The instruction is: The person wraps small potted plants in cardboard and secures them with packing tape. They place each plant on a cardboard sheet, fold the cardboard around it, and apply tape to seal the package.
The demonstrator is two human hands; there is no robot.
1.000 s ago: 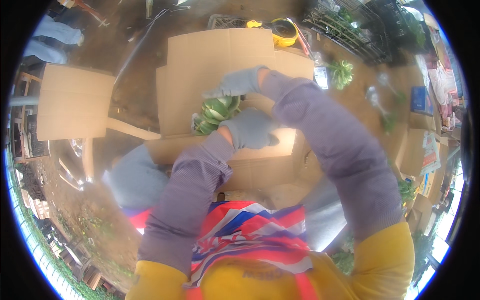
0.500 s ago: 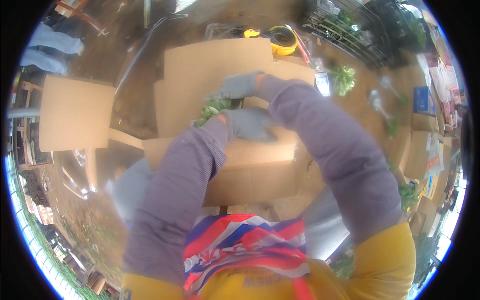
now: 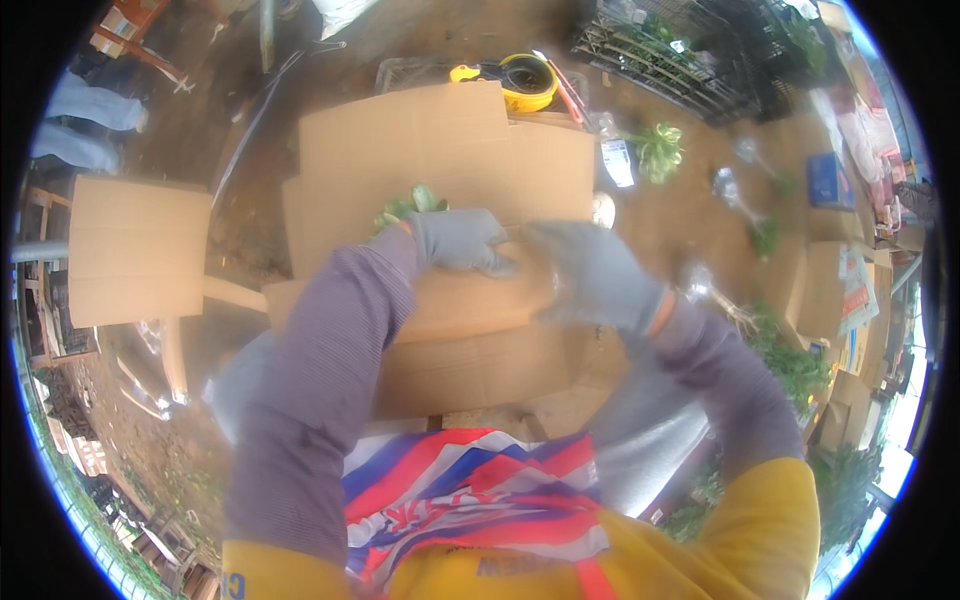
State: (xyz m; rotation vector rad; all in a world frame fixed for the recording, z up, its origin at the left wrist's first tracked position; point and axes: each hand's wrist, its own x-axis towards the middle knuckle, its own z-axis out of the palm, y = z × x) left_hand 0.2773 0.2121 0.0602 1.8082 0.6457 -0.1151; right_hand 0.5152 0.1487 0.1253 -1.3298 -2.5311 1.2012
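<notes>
An open cardboard box (image 3: pixel 470 370) stands in front of my body, its raised flap (image 3: pixel 410 150) behind my hands. My left hand (image 3: pixel 458 240), in a grey glove, lies palm down over the box with thumb and fingers apart. Beside its wrist, a green leafy plant (image 3: pixel 408 207) shows; the plant's lower part is hidden. At the right side of the box is my right hand (image 3: pixel 600 275), also gloved and blurred, its fingers spread toward the left. I see nothing held between the fingers of either hand.
Beyond the flap lie a yellow tape roll (image 3: pixel 528 82) and a plant (image 3: pixel 658 152). A plant with clear wrapping (image 3: pixel 735 190) lies to the right. Black crates (image 3: pixel 650 60) are at the far right; a cardboard panel (image 3: pixel 138 250) is at the left.
My right hand has moved from above the plant down and right to the box's right side. My left hand has shifted slightly left. The camera view has shifted a little.
</notes>
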